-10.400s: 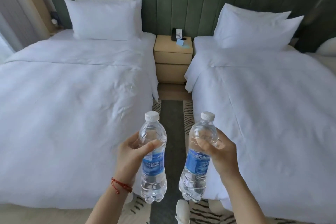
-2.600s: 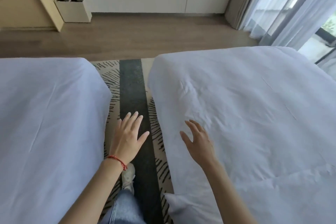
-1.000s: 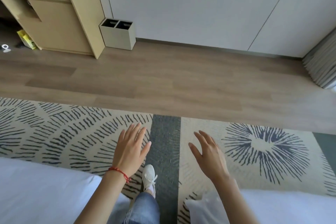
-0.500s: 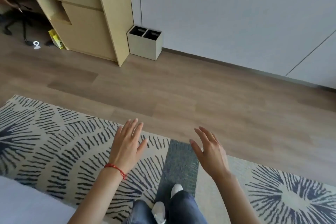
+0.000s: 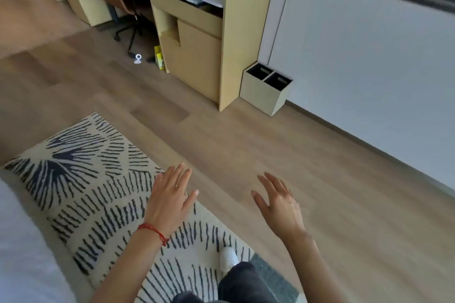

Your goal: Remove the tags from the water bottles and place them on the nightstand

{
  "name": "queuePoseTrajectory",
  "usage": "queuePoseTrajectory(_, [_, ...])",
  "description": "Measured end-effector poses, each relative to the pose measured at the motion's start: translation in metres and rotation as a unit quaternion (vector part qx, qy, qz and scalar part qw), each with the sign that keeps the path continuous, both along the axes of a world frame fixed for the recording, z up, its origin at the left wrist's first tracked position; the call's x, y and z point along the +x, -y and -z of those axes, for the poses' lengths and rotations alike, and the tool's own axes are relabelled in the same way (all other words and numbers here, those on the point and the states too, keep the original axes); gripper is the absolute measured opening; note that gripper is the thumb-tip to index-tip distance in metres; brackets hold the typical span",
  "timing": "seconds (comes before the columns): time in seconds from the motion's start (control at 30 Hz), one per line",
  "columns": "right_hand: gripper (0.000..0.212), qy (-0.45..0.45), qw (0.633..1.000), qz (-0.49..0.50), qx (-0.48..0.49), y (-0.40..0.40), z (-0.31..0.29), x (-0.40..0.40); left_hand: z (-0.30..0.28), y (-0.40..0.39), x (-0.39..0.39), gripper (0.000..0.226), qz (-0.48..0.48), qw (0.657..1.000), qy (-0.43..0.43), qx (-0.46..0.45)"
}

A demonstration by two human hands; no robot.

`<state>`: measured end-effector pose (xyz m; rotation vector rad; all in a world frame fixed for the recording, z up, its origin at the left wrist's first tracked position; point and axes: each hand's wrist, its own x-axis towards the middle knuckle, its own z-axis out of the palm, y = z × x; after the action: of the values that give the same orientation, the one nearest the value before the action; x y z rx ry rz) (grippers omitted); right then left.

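above the patterned rug (image 5: 93, 194), your left hand (image 5: 170, 200) and right hand (image 5: 278, 206) float apart, fingers spread and holding nothing, likely for balance mid-stride. no water bottles or nightstand show here; the wooden cabinet (image 5: 197, 56) stands well beyond the rug.
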<state>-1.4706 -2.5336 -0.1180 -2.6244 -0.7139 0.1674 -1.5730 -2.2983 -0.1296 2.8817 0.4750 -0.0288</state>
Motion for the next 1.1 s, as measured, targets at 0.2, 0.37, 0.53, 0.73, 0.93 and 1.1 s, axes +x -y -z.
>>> queuePoseTrajectory(0.2, [0.044, 0.008, 0.995, -0.098, 0.004, -0.07, -0.007, 0.105, -0.017, -0.045, 0.067, 0.073, -0.092, 0.996, 0.01, 0.003])
queuePoseTrajectory(0.37, [0.043, -0.005, 0.986, -0.169, 0.006, -0.143, 0.005, 0.155, -0.014, -0.091, 0.091, 0.083, -0.165, 0.986, 0.017, -0.005])
queuePoseTrajectory(0.53, [0.045, -0.024, 0.975, -0.223, -0.008, -0.231, 0.02, 0.197, 0.001, -0.154, 0.117, 0.092, -0.221, 0.975, 0.007, -0.017])
queuePoseTrajectory(0.73, [0.045, -0.016, 0.967, -0.255, -0.012, -0.359, 0.028, 0.251, 0.012, -0.27, 0.163, 0.104, -0.258, 0.965, 0.022, -0.033])
queuePoseTrajectory(0.93, [0.041, -0.015, 0.968, -0.252, 0.014, -0.493, 0.012, 0.29, -0.002, -0.394, 0.201, 0.098, -0.274, 0.961, 0.028, -0.017])
queuePoseTrajectory(1.1, [0.043, -0.025, 0.959, -0.283, -0.012, -0.574, 0.012, 0.32, -0.005, -0.466, 0.223, 0.098, -0.295, 0.955, 0.019, -0.029])
